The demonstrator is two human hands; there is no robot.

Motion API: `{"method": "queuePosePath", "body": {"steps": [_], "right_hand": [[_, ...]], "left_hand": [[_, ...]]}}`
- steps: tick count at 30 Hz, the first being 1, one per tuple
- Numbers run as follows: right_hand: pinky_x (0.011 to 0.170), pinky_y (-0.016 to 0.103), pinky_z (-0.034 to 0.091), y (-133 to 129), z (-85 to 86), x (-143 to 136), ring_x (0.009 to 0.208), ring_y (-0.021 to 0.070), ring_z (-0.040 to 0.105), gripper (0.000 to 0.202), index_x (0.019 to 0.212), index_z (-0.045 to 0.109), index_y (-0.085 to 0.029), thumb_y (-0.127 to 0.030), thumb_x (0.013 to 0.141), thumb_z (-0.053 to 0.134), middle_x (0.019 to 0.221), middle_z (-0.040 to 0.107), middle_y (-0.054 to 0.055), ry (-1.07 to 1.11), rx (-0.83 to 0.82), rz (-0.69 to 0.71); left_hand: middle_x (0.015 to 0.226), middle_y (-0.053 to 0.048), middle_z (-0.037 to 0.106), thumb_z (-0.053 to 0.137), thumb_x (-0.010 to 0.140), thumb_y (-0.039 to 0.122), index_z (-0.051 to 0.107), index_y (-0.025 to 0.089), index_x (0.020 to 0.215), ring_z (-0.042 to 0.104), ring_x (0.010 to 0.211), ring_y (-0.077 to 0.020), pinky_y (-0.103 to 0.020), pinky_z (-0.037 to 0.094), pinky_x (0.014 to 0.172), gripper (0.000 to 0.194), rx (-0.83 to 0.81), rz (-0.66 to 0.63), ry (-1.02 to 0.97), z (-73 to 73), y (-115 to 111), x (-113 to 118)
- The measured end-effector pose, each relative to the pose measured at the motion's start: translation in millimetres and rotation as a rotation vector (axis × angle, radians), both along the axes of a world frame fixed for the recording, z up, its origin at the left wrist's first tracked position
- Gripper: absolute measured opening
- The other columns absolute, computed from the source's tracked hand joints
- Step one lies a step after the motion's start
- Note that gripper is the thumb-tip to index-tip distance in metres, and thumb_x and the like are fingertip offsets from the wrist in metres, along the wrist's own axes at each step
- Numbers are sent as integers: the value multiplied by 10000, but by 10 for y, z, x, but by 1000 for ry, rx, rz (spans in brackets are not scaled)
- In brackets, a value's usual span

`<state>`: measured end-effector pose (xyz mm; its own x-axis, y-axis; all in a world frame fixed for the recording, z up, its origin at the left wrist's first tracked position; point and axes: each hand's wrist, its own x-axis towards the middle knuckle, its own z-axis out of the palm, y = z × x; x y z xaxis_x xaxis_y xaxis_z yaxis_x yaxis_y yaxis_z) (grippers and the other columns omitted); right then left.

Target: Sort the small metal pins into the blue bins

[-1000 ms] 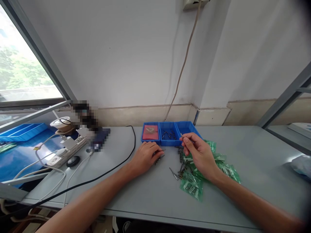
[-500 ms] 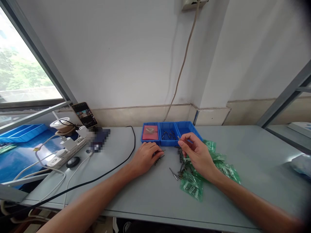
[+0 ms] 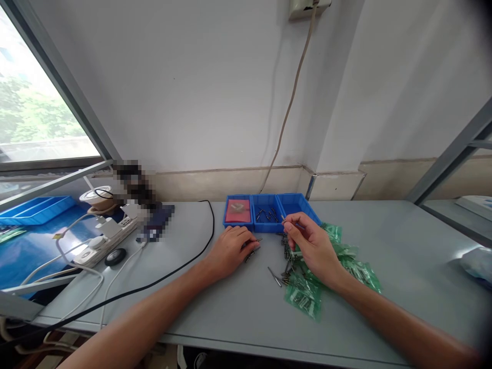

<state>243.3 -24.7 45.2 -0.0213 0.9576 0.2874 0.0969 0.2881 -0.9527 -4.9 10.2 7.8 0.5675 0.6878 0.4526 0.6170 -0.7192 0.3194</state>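
Observation:
My left hand (image 3: 231, 250) rests on the grey table, its fingers curled around thin metal pins (image 3: 251, 253) that poke out by the thumb. Pinched between thumb and forefinger of my right hand (image 3: 312, 245) is a small metal pin (image 3: 283, 219), held just in front of the blue bins. The middle blue bin (image 3: 266, 226) has several metal pins lying in it; the left bin (image 3: 238, 225) holds a red piece with a clear item on it. Under and beside my right hand lie loose metal pins (image 3: 275, 277) and green plastic bags (image 3: 305, 297) of parts.
A black cable (image 3: 169, 278) crosses the table on the left. Farther left are a power strip (image 3: 111, 240), a black round object (image 3: 116, 257), a lidded cup (image 3: 96, 197) and a blue tray (image 3: 38, 211). A clear plastic bag (image 3: 476, 260) lies at the far right.

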Motion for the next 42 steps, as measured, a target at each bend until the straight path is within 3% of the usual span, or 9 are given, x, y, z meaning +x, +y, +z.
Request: {"method": "queuePosePath", "body": {"steps": [4,9,14,19,22,25,33,42], "right_hand": [[579,291,486,26,22,14,625,139,526,396,999,708,-244,-634,939,739,854,625,0,106,-84,22],[563,277,466,67,21,28,624,128,512,414,959,720,-230,-632,888,792,855,607,-7,205,-173,24],[603,289,484,39,15,4,658,144,532,389,980,687,-243,-619,920,766,859,613,-8,185,-159,62],[630,307,491,17,25,-6,645,166,534,360,969,619,-263,-604,954,735,728,569,-37,74,-116,54],[620,311,480,12,31,-9,642,168,528,339,924,614,-267,-565,928,777,751,562,-35,-10,-15,41],[620,308,470,-1,39,-9,657,165,520,319,911,627,-266,-538,921,794,796,569,-30,-26,-29,93],[639,282,428,-17,20,3,664,134,481,353,996,696,-235,-583,961,748,855,571,-18,209,-275,285],[624,265,418,8,39,-2,667,118,450,320,943,696,-219,-522,945,801,899,544,-10,360,-316,281]], "left_hand": [[935,-29,719,552,1131,407,697,198,985,633,879,-191,-349,413,823,293,6,4,9,-19,10,-1],[930,-29,719,547,1131,406,693,200,977,631,880,-197,-346,417,829,296,15,4,9,-12,7,1],[932,-26,718,569,1123,387,690,199,976,631,886,-198,-346,426,838,268,13,2,20,6,0,-1],[943,-33,722,576,1120,384,689,200,978,640,905,-207,-349,434,839,258,-1,12,50,-12,7,-7],[940,-32,718,578,1119,380,691,200,975,633,899,-206,-352,436,830,257,-4,13,57,-30,15,-7],[942,-29,714,608,1105,359,688,198,952,629,893,-203,-349,433,820,236,-12,12,65,-28,22,-5],[948,-21,688,647,1085,319,670,190,945,621,904,-203,-335,430,818,192,-26,14,80,-19,19,-10],[952,-22,686,653,1082,324,671,187,940,613,903,-202,-336,429,825,198,-34,12,84,-12,28,-5]]}}
